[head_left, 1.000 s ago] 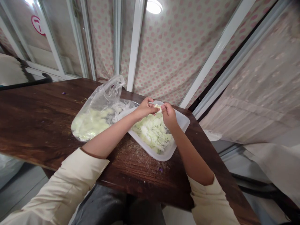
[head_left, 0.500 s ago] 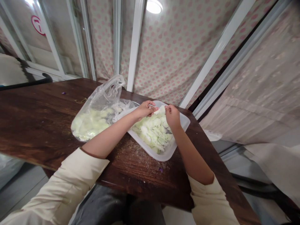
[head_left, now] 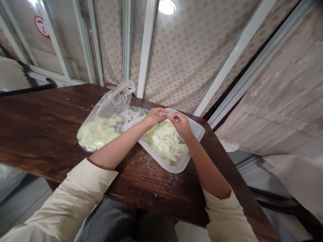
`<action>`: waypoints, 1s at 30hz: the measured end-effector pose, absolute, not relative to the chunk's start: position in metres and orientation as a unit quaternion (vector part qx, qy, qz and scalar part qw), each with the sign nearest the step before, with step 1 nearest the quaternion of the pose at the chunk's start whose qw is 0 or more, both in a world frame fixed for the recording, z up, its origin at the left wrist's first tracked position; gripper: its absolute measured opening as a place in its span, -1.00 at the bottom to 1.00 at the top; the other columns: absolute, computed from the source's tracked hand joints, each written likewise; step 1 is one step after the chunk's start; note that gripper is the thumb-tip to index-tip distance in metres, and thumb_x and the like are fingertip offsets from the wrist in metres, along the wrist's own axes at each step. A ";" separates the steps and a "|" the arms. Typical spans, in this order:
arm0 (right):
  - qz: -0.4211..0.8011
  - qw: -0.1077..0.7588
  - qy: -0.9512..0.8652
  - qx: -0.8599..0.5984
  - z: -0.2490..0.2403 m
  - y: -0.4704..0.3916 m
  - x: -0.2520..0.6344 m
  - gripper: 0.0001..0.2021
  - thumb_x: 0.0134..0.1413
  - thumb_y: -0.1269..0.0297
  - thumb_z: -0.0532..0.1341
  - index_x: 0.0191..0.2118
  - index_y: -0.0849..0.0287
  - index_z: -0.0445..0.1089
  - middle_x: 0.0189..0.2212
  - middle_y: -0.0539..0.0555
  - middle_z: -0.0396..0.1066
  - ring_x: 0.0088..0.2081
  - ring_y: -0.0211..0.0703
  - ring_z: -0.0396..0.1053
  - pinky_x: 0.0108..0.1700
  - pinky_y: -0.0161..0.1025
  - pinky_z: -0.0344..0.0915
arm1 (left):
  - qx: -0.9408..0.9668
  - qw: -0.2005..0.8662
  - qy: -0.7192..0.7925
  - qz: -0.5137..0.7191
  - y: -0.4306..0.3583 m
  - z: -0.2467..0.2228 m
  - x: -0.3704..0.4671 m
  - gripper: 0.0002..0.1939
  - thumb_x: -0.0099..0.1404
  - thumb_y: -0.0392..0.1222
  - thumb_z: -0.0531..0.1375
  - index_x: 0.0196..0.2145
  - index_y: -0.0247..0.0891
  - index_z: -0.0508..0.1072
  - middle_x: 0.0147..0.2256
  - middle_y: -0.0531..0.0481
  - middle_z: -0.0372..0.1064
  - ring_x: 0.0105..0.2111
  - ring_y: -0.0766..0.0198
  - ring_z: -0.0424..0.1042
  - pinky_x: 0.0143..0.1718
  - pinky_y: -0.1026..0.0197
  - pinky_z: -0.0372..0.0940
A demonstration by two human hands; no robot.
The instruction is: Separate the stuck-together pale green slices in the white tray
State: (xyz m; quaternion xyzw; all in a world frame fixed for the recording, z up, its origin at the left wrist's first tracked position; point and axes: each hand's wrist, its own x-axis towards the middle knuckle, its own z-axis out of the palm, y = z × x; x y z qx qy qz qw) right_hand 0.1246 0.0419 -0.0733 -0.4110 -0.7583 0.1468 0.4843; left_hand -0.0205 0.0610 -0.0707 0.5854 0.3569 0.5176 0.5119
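Left hand: the left hand hovers over the far end of the white plastic tray, its grip pinched together on a small pale scrap of leaf.
Right hand: the right hand meets it fingertip to fingertip, its grip also closed on the same scrap, so both hands share one piece.
Scrap: thin, limp and very light by the look of it; probably moist and apt to tear, so it is best held at an edge with fingertips rather than squeezed.
Tray: the shallow white plastic tray lies on the dark wooden worktop, holding a loose heap of pale green shredded leaves just under the hands.
Bag: a clear plastic bag with more pale green pieces lies touching the tray's left side; soft, crinkly, slippery.
Crumbs: fine specks are scattered on the worktop near the tray's near edge.
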 end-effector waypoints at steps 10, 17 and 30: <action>0.085 0.544 -0.721 -0.421 -0.071 0.046 0.133 -0.84 -0.10 0.21 0.17 -0.53 0.19 0.32 -0.53 -0.01 0.26 -0.46 -0.27 0.20 -0.35 -0.28 0.15 | 0.620 0.486 0.374 0.489 0.062 -0.072 -0.021 -0.74 -0.07 -0.24 0.29 -0.37 -0.37 0.41 -0.71 0.16 0.18 -0.74 0.56 0.02 -0.70 0.39 -0.10; 0.118 0.511 -0.725 -0.447 -0.074 0.045 0.130 -0.66 0.03 0.10 0.04 -0.63 0.16 0.04 -0.67 -0.10 -0.02 -0.57 -0.34 -0.01 -0.49 -0.32 0.01 | 0.608 0.484 0.384 0.498 0.059 -0.069 -0.020 -0.69 -0.12 -0.23 0.31 -0.36 -0.34 0.40 -0.54 0.04 0.34 -0.65 0.53 0.15 -0.67 0.39 -0.05; 0.161 0.543 -0.686 -0.457 -0.076 0.050 0.137 -0.66 0.04 0.05 0.00 -0.61 0.15 0.05 -0.67 -0.09 -0.01 -0.58 -0.33 0.03 -0.49 -0.32 0.04 | 0.604 0.435 0.445 0.498 0.058 -0.067 -0.021 -0.92 -0.05 -0.33 0.22 -0.53 -0.34 0.36 -0.59 0.04 0.35 -0.69 0.52 0.07 -0.63 0.35 -0.02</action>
